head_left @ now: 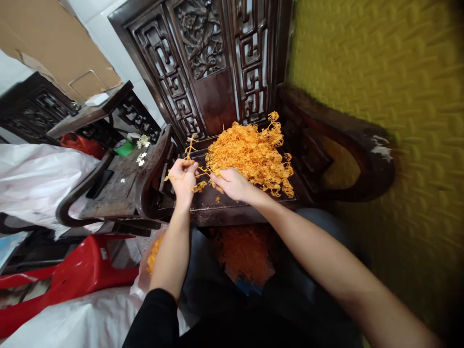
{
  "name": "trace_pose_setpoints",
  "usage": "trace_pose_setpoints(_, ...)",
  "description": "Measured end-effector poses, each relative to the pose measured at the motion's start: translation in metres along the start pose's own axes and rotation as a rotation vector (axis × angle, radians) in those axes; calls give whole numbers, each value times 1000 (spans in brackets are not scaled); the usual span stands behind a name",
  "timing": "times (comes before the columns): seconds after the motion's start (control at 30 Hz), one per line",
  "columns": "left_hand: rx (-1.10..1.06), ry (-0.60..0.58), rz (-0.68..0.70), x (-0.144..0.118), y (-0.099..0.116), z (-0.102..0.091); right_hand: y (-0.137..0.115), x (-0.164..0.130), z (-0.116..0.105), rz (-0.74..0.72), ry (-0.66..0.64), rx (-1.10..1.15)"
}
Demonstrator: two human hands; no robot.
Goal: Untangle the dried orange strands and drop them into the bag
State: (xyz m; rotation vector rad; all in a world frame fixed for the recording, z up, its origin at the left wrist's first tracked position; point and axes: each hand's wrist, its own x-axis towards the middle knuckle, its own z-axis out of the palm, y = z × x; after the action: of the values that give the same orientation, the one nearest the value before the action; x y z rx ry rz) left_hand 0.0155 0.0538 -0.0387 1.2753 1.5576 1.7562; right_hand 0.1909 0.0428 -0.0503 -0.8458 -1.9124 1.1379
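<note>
My left hand point(182, 178) is closed around a thin orange branching strand point(190, 146), whose forked end sticks up above the fingers; more orange tips poke out on the hand's left side. Close by on the right, my right hand point(229, 183) pinches orange strand pieces, and a thin orange stem runs across the gap between both hands. Behind my right hand, a big tangled pile of orange branching strands point(250, 157) rests on the dark carved wooden chair seat point(235, 211). A few loose orange bits point(218, 198) lie on the seat below my hands.
Curved wooden armrests point(377, 159) flank the seat, with a carved backrest point(217, 96) behind. On the left are a wooden side seat point(112, 195) with white flower-shaped pieces point(141, 158), a red plastic stool point(81, 266) and white sacks point(39, 174). More orange material point(242, 253) sits between my legs.
</note>
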Motion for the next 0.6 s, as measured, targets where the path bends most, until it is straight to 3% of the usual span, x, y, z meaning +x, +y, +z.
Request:
trace_pose_setpoints(0.13, 69, 146, 102, 23, -12, -2, -8, -10, 2, 48, -73, 160)
trace_pose_setpoints(0.23, 60, 210, 56, 38, -20, -7, -8, -15, -5, 96, -140, 237)
trace_pose_setpoints(0.4, -25, 136, -95, 37, -27, -9, 9, -14, -9, 265, -184, 294)
trace_pose_setpoints(0.6, -158, 49, -172, 27, -19, -5, 26, -9, 11, 466, -68, 581)
